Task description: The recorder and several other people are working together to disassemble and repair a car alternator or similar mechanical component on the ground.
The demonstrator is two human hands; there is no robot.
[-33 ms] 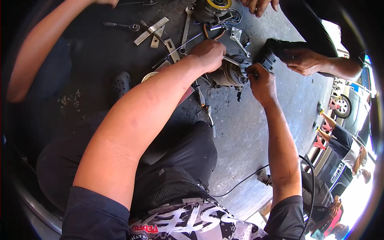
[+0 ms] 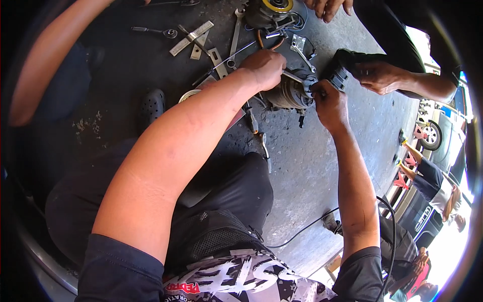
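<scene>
My left hand [image 2: 267, 69] is closed on a metal wrench [image 2: 294, 77] that reaches across the top of a cylindrical metal mechanical part [image 2: 289, 95] lying on the floor. On that part's right side, my right hand [image 2: 326, 95] has curled fingers at its top fitting; what they grip is hidden. Beside the part lie an orange-and-black handled screwdriver [image 2: 252, 120] and a silver hand tool [image 2: 265, 151]. A round pale container [image 2: 187, 95] is partly covered by my left forearm.
Above lie a ratchet [image 2: 153, 31], metal bars [image 2: 191, 38], spanners [image 2: 235, 32] and a yellow-ringed part [image 2: 271, 6]. Co-workers' hands [image 2: 380, 76] and arms [image 2: 50, 55] reach in from both sides. A dark clog [image 2: 152, 108] sits left; cars [image 2: 443, 141], red stands and other people are at right.
My left hand has shifted very slightly to the right with the wrench. Little else differs.
</scene>
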